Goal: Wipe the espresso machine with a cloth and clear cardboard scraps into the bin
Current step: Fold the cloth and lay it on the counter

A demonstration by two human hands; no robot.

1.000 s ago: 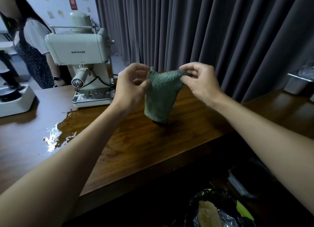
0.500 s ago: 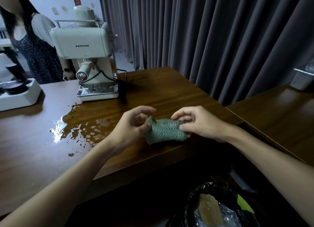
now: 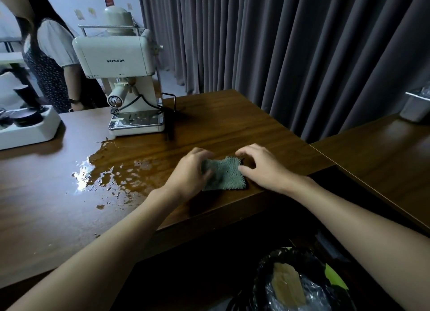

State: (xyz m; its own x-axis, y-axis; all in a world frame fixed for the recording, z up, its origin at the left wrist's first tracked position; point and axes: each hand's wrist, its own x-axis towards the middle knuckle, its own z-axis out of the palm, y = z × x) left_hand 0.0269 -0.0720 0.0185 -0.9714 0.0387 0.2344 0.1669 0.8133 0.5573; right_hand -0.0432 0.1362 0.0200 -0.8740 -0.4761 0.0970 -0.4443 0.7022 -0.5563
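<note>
Both hands (image 3: 229, 171) on folded cloth (image 3: 224, 174)

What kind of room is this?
Probably a small coffee corner or workroom, not a home kitchen: an espresso machine on a wooden table, a white tray of coffee tools, and heavy grey curtains.

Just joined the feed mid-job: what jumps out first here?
A shiny puddle spreads across the wooden table in front of the cream espresso machine. Nearer the table's edge, the left hand and right hand touch a folded green cloth lying flat.
</note>
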